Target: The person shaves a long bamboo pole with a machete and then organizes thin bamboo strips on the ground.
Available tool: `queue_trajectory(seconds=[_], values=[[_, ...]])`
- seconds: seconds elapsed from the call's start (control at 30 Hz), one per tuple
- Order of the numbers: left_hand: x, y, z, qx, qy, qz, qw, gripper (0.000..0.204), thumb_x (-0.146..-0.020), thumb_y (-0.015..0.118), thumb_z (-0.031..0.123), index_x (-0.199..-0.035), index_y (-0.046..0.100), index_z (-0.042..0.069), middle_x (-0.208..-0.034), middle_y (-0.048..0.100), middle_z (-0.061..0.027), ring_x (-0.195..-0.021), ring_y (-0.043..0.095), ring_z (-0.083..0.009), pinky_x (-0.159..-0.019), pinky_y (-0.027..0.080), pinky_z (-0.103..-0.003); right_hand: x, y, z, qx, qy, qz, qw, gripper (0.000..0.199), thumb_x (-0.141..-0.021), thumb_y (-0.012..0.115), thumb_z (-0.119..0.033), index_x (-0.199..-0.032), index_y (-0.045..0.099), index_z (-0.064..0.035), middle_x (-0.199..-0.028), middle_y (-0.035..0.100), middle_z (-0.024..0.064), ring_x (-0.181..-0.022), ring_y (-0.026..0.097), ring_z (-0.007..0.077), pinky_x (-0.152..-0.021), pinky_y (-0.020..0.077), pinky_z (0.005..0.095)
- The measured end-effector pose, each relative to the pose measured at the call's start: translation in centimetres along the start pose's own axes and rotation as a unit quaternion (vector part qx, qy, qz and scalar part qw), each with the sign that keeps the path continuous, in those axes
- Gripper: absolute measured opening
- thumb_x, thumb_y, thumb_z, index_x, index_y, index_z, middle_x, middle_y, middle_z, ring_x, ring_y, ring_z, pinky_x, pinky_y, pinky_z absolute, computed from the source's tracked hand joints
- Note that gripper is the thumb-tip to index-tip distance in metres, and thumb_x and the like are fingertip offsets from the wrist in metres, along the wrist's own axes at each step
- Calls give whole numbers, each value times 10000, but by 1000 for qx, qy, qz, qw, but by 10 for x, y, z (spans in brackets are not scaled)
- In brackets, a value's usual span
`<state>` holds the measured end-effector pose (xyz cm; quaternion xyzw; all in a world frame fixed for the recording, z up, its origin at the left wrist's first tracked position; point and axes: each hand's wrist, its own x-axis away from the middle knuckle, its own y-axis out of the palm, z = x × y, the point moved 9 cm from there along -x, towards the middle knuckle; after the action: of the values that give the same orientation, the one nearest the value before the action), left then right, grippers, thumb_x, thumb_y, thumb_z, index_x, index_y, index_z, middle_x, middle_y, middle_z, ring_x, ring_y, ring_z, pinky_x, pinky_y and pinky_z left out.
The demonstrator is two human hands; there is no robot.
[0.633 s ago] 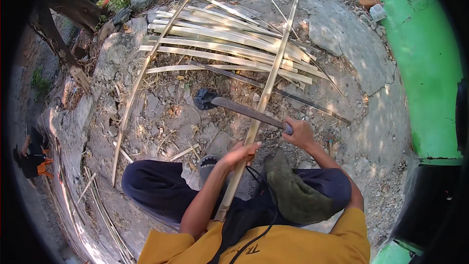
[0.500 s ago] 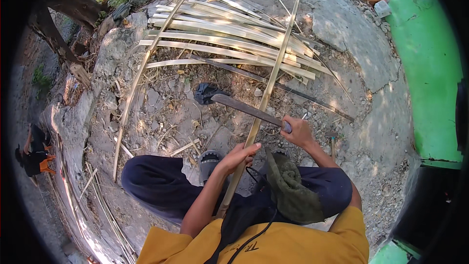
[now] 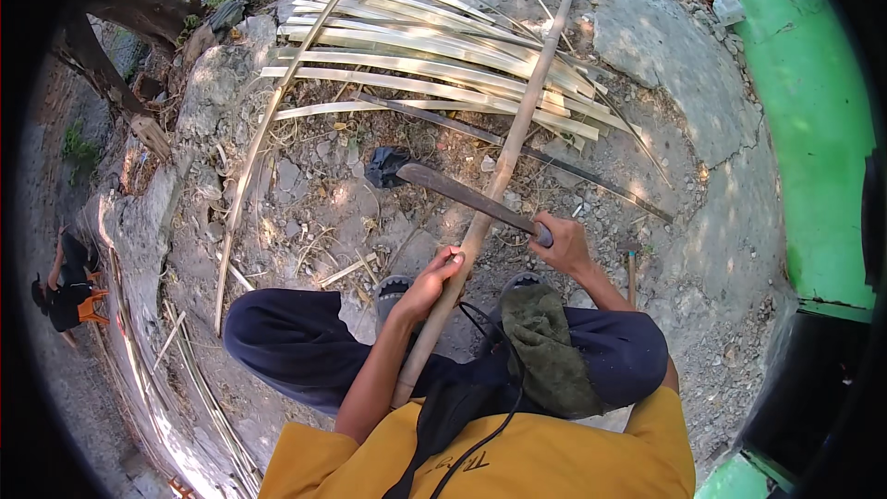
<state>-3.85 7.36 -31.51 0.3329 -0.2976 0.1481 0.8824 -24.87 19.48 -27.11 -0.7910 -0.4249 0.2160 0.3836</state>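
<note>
My left hand (image 3: 432, 285) is closed around the lower part of a long bamboo piece (image 3: 525, 125). Its rounded, brownish side faces up, and it slants from near my lap away to the far right. In my right hand (image 3: 565, 245) is the grip of a machete (image 3: 453, 189). The dark blade points left and crosses the bamboo a little beyond my left hand; whether it touches the surface, I cannot tell. Under the far half of the piece lies a spread of pale split bamboo strips (image 3: 416, 60).
A dark cloth lies over my right knee (image 3: 554, 356). A hammer-like tool (image 3: 631, 273) rests to the right, a black crumpled bag (image 3: 383, 168) ahead. One long strip (image 3: 249, 162) lies on the left. A green wall (image 3: 813, 139) borders the right; a person (image 3: 65, 291) sits far left.
The bamboo piece has turned over: its pale, flat side faced up before, and now its rounded brownish side does. My left hand has shifted slightly left with it. The machete stays nearly in place.
</note>
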Motion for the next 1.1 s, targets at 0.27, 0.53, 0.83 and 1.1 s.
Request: queue_trajectory(seconds=[0.27,0.53,0.83,1.1], values=[[-5,13,14,-43,-3,18,999,324,-1087,378,435,-1191,494,150,-762,531,-4,-544,486,-104,-489,416,-257,2,11,-23,-2,-92,-6,996,408,-700,814,-229,-1040,640,-85,-915,709,149,-779,694,364,-655,546,437],[-18,-12,23,-282,189,166,926,496,-1067,350,540,-1162,553,97,-623,452,21,-460,425,-96,-419,362,-280,-15,13,-47,46,-96,-44,993,375,-711,809,-285,-961,605,-94,-802,685,110,-695,676,355,-593,525,455],[-20,-3,11,-107,19,104,989,479,-1070,341,524,-929,489,91,-629,433,7,-486,423,-109,-447,359,-294,-27,5,-36,20,-66,10,998,315,-747,781,-273,-928,597,-93,-735,678,115,-650,674,353,-576,521,455],[-11,13,0,-104,29,90,990,416,-1083,338,482,-854,418,144,-610,307,45,-474,274,-78,-420,227,-273,-51,-6,-3,30,-4,22,999,312,-761,768,-273,-948,608,-81,-712,683,145,-640,684,349,-593,536,454]])
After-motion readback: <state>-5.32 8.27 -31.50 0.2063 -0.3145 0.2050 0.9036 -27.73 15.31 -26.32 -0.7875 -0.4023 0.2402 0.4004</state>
